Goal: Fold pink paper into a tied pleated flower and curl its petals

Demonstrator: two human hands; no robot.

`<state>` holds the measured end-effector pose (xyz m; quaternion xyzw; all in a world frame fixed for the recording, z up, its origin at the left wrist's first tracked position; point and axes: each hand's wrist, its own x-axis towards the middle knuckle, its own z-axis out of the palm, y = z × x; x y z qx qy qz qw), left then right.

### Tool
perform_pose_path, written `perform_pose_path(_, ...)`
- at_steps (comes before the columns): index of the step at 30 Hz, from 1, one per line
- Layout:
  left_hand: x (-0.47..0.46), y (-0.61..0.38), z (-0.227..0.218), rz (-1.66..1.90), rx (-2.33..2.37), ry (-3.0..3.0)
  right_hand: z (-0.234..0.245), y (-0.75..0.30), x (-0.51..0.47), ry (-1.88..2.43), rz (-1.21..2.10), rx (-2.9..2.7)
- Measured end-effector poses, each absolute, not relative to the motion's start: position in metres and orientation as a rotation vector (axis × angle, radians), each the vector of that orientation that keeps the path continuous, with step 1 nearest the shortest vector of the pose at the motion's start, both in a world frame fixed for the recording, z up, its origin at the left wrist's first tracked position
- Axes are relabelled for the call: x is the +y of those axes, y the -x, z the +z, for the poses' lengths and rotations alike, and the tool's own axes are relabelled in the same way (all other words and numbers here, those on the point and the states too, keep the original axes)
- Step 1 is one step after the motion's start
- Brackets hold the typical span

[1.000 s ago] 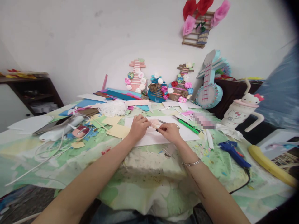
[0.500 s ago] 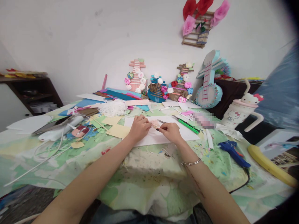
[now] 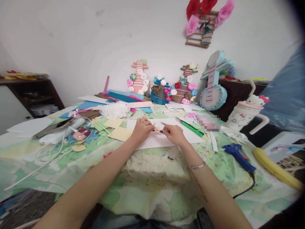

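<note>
Between my fingertips is a small pale pink piece of paper (image 3: pixel 158 129), narrow and rolled or folded in shape. My left hand (image 3: pixel 142 130) pinches its left end, and my right hand (image 3: pixel 174 133) pinches the right end. Under both hands lies a white sheet of paper (image 3: pixel 193 136). A slim pointed metal tip (image 3: pixel 164 123) shows just beyond my right fingers; its other end is hidden. Right of my right hand, a green and black utility knife (image 3: pixel 192 127) rests on the sheet.
Yellow paper pieces (image 3: pixel 120 134) and a heap of white string (image 3: pixel 115 110) lie left. A blue glue gun (image 3: pixel 239 156), a yellow curved object (image 3: pixel 276 170) and a white tumbler (image 3: pixel 243 117) stand or lie right. Several decorated paper instruments (image 3: pixel 160 93) lean against the wall.
The pale pink paper looks narrower now, where it showed a wider spread face before. My fingers have shifted slightly around it; the arms stay nearly still.
</note>
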<state>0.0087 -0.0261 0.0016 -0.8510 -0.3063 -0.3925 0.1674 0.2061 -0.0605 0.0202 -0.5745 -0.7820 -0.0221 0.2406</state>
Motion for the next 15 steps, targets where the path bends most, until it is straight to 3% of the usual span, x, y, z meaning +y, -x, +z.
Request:
perform_pose_path(4,-0.0226,-0.0091,-0.0017,-1.084,-0.898,2.461,0.0177,-0.2060,-0.0593,1.655,-0.236,-2.195)
perform_pose_path(15,-0.0237,-0.0094,-0.0005,-1.078,-0.898,2.490,0.0174,-0.2055,-0.0591,1.659,-0.285,-2.199)
